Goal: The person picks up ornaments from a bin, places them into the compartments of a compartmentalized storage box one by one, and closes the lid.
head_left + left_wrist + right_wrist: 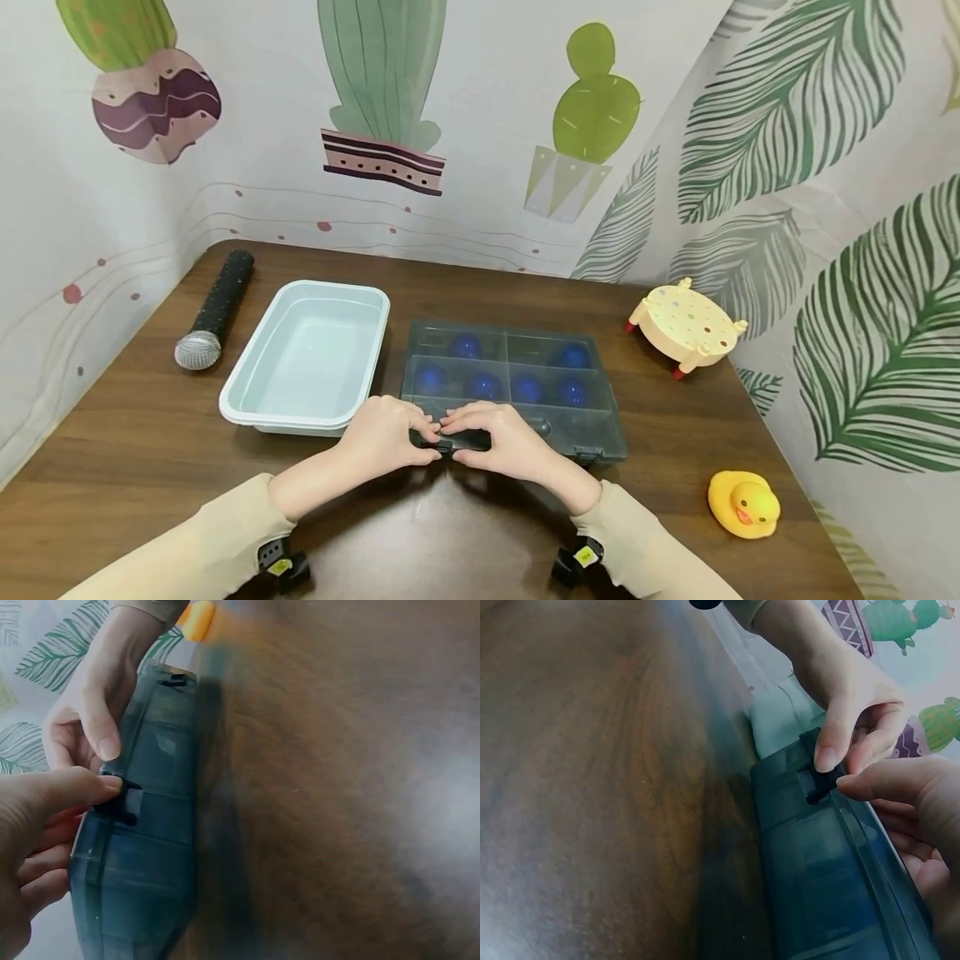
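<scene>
A see-through dark grey compartment box [573,429] lies in the middle of the table with its lid down. Several blue balls [483,385] show through the lid. Both hands meet at the box's near edge, around a black latch [127,801]. My left hand [378,433] has its thumb on the latch and its fingers curled over the edge. From the other side my right hand [510,442] pinches the same edge, thumb tip right at the latch [821,784]. The fingertips of the two hands almost touch.
A pale blue basin [302,417] stands left of the box, with a black microphone [217,304] beyond it. Right of the box are a small cream-coloured stool-like toy [686,325] with red-tipped legs and a yellow rubber duck [738,500]. A printed cloth hangs behind the table.
</scene>
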The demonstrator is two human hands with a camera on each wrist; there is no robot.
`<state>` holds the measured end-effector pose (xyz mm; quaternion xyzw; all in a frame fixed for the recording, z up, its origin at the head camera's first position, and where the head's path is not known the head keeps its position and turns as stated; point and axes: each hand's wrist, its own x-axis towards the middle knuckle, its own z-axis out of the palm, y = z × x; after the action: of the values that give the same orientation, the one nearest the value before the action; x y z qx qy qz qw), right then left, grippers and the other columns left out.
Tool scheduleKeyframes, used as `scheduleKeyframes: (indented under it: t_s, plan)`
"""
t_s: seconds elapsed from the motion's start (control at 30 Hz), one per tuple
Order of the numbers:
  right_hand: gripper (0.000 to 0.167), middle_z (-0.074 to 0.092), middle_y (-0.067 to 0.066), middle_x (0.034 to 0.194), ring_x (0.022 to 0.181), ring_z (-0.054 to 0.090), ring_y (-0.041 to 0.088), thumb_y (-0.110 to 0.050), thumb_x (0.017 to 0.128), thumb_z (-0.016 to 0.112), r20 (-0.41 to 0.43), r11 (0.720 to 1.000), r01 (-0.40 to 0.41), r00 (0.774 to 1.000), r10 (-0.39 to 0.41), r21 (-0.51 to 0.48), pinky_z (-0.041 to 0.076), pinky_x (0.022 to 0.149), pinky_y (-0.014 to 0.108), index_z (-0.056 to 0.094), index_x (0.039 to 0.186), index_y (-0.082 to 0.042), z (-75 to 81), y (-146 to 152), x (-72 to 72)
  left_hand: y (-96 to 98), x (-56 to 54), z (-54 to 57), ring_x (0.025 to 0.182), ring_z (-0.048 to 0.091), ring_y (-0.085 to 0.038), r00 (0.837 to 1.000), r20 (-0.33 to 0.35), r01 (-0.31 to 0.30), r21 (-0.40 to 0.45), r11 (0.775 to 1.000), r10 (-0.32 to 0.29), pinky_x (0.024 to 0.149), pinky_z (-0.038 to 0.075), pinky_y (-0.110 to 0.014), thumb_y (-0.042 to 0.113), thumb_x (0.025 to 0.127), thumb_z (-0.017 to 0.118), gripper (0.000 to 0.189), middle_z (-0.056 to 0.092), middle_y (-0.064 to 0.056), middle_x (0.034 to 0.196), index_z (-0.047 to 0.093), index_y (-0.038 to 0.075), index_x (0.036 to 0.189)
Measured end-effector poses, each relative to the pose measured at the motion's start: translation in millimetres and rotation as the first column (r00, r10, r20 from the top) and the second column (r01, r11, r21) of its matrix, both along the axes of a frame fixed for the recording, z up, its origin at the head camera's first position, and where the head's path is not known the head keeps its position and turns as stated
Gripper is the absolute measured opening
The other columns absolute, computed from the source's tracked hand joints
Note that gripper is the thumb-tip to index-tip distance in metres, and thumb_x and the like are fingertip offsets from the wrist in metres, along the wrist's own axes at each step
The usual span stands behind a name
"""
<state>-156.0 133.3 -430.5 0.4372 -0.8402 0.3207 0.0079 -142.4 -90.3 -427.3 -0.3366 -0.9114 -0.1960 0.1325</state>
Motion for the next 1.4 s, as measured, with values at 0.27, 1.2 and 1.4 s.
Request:
scheduleKeyframes:
  t_s: [0.27,1.2,1.4]
  plan:
    - [0.027,0.072,0.007,0.115,0.114,0.065,0.022,-0.013,0.084,0.075,0.092,0.996,0.005,0.996,0.003,-0.085,0.052,0.097,0.035,0.073,0.11,-0.007,2.0,5.0,-2.0,-5.3,-3.2,-1.3,0.086,0.072,-0.01,0.995,0.009,0.1,0.032,0.994,-0.1,0.074,0.056,-0.028,0.033,0.065,0.09,0.024,0.076,0.008,0.09,0.08,0.023,0.085]
    - [0.037,0.067,0.01,0.126,0.12,0.06,0.031,-0.014,0.082,0.078,0.101,0.981,0.191,0.976,-0.193,0.029,0.05,0.098,0.048,0.07,0.118,-0.007,29.2,136.6,-29.7,99.6,-15.6,26.0,0.108,0.067,-0.013,0.911,0.109,0.384,0.126,0.915,-0.398,0.097,0.052,-0.03,0.029,0.082,0.08,0.033,0.073,0.004,0.111,0.075,0.014,0.11]
    - [0.044,0.061,0.013,0.135,0.134,0.048,0.037,-0.015,0.082,0.078,0.131,0.971,0.236,0.962,-0.239,0.039,0.039,0.105,0.059,0.067,0.124,-0.008,18.9,154.7,-27.3,131.3,-7.8,21.8,0.116,0.063,-0.013,0.906,0.101,0.405,0.087,0.91,-0.412,0.102,0.048,-0.029,0.03,0.082,0.08,0.038,0.071,0.004,0.117,0.072,0.016,0.116]
